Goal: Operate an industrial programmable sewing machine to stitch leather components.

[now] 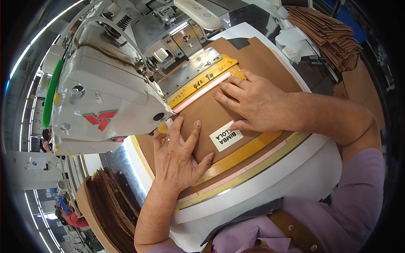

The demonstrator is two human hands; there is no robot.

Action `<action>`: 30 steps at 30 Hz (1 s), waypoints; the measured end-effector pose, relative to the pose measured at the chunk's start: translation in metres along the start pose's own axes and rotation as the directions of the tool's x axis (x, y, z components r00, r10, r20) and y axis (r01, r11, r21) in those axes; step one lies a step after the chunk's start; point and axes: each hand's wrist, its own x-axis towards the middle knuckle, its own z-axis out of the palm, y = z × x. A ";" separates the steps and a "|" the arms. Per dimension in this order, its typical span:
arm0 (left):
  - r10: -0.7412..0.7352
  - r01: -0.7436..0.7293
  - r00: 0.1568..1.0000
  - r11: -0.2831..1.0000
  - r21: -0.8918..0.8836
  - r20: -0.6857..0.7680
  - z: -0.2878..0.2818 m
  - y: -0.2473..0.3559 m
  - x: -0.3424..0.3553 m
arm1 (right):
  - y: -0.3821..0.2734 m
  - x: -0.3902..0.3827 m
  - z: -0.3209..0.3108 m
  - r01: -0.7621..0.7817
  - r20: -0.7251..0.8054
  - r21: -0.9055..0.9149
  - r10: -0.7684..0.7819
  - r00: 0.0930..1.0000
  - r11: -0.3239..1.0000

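A flat brown panel [274,71] lies in a yellow-edged template under the head of a large industrial sewing machine [114,84]. My left hand [179,160] rests on the panel's near left part, fingers spread, just below the machine head. Stretched out flat, the fingers of my right hand [257,101] press on the panel near the end of a pale pink strip [202,93]. That strip runs beside a yellow bar [211,76] with handwriting, fixed to a metal plate [192,69]. A white printed label [226,137] sits between my hands, touching my right thumb.
Brown pieces are piled in a stack [322,38] at the far right, beside crumpled white material [291,44]. Another stack of brown pieces [105,211] stands at the near left. White sheeting [274,177] covers the near side. Other people show small at the far left.
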 end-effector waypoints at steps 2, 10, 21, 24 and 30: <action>-0.010 0.010 1.000 1.000 0.003 0.014 -0.002 -0.003 -0.001 | -0.001 0.003 0.000 0.020 0.002 0.003 -0.020 1.000 1.000; -0.049 0.051 0.997 0.998 -0.027 0.056 -0.004 -0.017 -0.014 | -0.008 0.011 -0.003 0.005 0.011 0.044 -0.006 1.000 0.999; -0.108 0.099 0.991 0.989 0.111 0.076 -0.003 -0.013 -0.010 | 0.018 0.002 0.010 0.065 -0.070 0.178 -0.053 0.996 0.982; -0.127 0.121 0.991 0.984 0.131 0.040 -0.002 -0.012 -0.013 | 0.019 0.001 0.014 0.062 -0.072 0.231 -0.046 0.996 0.971; -0.173 0.163 0.983 0.975 0.149 0.059 -0.008 -0.020 -0.022 | 0.008 0.009 0.017 0.084 -0.080 0.186 -0.070 0.994 0.979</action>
